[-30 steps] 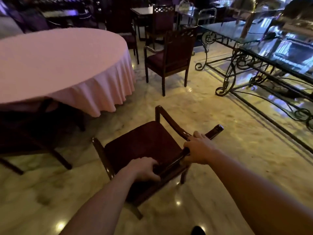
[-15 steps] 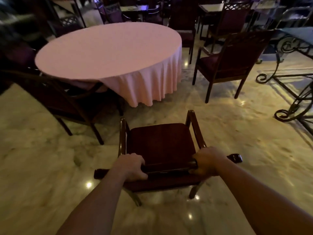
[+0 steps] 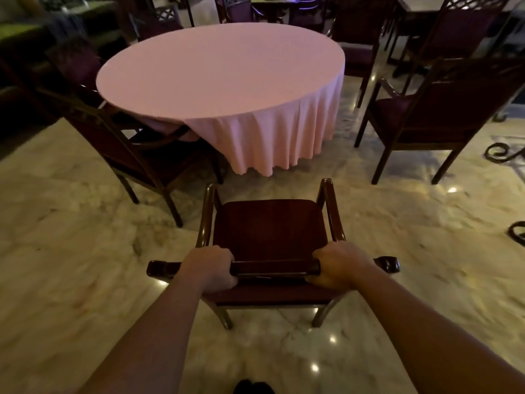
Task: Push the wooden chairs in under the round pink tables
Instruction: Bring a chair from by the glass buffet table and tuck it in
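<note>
A dark wooden armchair (image 3: 270, 231) with a maroon seat stands on the marble floor right in front of me, its open front facing the round pink table (image 3: 221, 72). My left hand (image 3: 208, 268) grips the left part of its top back rail, and my right hand (image 3: 338, 265) grips the right part. A gap of bare floor separates the chair's front from the hanging pink cloth. A second wooden chair (image 3: 133, 143) at the left has its arm tucked under the cloth. A third chair (image 3: 437, 115) stands apart at the right, away from the table.
More dark chairs (image 3: 355, 38) and tables crowd the dim background. Black scrolled ironwork (image 3: 502, 152) of a glass table shows at the right edge. The glossy marble floor (image 3: 85, 251) reflects ceiling lights. My shoe tip (image 3: 252, 386) is at the bottom edge.
The chair has swung round from an angle to face the pink table squarely, and it and my view have moved closer to the table. Both hands kept their grip on the back rail.
</note>
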The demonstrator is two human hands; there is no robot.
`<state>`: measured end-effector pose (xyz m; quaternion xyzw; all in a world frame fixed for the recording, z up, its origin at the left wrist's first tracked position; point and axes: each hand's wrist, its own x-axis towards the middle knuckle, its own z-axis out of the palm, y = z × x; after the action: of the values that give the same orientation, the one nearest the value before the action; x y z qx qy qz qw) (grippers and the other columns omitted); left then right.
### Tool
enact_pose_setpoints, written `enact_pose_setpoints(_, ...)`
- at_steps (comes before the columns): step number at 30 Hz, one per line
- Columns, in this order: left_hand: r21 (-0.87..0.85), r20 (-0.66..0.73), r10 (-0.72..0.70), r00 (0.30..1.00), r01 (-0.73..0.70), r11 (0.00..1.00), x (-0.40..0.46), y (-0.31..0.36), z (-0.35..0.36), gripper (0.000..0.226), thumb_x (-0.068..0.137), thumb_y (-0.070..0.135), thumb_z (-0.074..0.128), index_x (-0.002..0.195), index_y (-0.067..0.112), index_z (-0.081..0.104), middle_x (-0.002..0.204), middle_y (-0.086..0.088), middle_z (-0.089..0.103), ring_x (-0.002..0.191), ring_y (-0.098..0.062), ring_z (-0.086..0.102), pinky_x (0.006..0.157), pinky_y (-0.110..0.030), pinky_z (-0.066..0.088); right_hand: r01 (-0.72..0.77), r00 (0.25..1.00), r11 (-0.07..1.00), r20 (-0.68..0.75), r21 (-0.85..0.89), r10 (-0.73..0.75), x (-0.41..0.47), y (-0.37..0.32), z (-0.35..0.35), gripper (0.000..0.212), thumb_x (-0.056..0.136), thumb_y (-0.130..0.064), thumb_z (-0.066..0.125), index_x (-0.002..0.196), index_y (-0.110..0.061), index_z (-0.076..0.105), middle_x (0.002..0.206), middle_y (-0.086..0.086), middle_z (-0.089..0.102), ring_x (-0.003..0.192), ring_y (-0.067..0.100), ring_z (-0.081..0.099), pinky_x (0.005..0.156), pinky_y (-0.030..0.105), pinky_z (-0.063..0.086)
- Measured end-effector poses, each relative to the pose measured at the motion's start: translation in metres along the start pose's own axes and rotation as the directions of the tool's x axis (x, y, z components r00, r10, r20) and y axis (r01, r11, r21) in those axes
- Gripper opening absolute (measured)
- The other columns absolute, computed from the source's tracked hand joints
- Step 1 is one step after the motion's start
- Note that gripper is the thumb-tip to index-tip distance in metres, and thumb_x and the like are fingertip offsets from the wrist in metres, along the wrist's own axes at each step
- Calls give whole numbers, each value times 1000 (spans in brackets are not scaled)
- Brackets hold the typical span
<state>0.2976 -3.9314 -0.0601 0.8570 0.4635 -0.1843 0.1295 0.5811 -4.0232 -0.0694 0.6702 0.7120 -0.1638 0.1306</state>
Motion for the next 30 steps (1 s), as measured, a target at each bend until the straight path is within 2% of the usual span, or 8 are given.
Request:
enact_pose_setpoints(3, -10, -27, -6, 1000, 6, 1000, 27, 4, -12, 22, 76, 50, 60, 70, 30, 57, 73, 11, 62, 73, -12, 63, 70, -34, 53, 21, 999, 999, -38, -35, -22, 25, 23, -11, 50, 84, -73, 52, 105, -30, 68, 94, -6, 68, 86, 17, 67, 73, 35, 55)
enact_pose_setpoints(10, 0, -85, -27, 996, 27, 1000, 101, 15, -45, 26, 78, 50, 59, 65, 28, 55, 68, 10, 59, 66, -12, 59, 62, -31, 41, 54, 995, 996, -76, -69, -59, 94, 87, -39, 53, 82, -76, 51, 102, -30, 66, 89, -9, 66, 83, 15, 66, 74, 36, 57)
enact_pose_setpoints(20, -20, -105, -94, 990, 92, 996, 209, 30, -96, 28, 75, 55, 56, 71, 27, 62, 67, 10, 59, 68, -16, 63, 64, -34, 47, 102, 989, 993, -106, -55, -107, 187, 172, -87, 50, 80, -76, 51, 99, -33, 65, 85, -11, 63, 78, 10, 62, 72, 32, 55)
enact_pose_setpoints(25, -24, -132, -109, 985, 107, 994, 254, 46, -118, 29, 78, 54, 58, 77, 27, 65, 69, 10, 59, 72, -15, 64, 73, -36, 55, 105, 990, 993, -87, -47, -108, 228, 215, -108, 50, 77, -77, 53, 100, -34, 64, 86, -12, 64, 79, 9, 62, 74, 34, 57)
enact_pose_setpoints(30, -22, -160, -139, 977, 137, 990, 307, 63, -139, 31, 79, 56, 58, 80, 26, 67, 69, 11, 59, 70, -15, 63, 66, -33, 49, 142, 987, 988, -73, -56, -146, 270, 264, -134, 47, 81, -72, 57, 102, -31, 66, 88, -10, 64, 81, 10, 63, 72, 30, 52)
